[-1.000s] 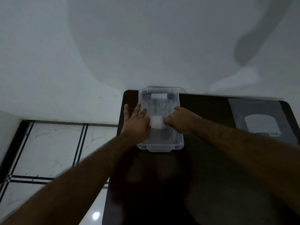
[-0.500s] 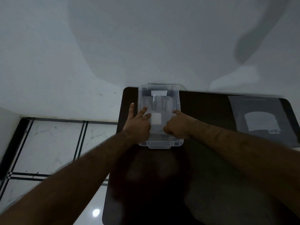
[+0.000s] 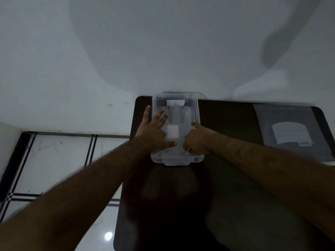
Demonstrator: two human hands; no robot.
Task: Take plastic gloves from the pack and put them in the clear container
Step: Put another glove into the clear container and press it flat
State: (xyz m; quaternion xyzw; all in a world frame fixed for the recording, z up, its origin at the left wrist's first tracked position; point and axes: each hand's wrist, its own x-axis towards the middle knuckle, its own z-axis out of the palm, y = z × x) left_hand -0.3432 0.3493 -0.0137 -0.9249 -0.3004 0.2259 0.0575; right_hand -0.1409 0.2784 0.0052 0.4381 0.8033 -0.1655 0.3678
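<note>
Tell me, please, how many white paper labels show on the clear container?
2: one label at the far end of the clear container, one square label mid-container between the left hand and right hand. Others may be hidden.

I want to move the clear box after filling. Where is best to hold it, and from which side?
Probably by the long side rims of the clear box, one hand from the left and one from the right. The top is open with a rim all round, and the left hand and right hand are already beside those walls.
</note>
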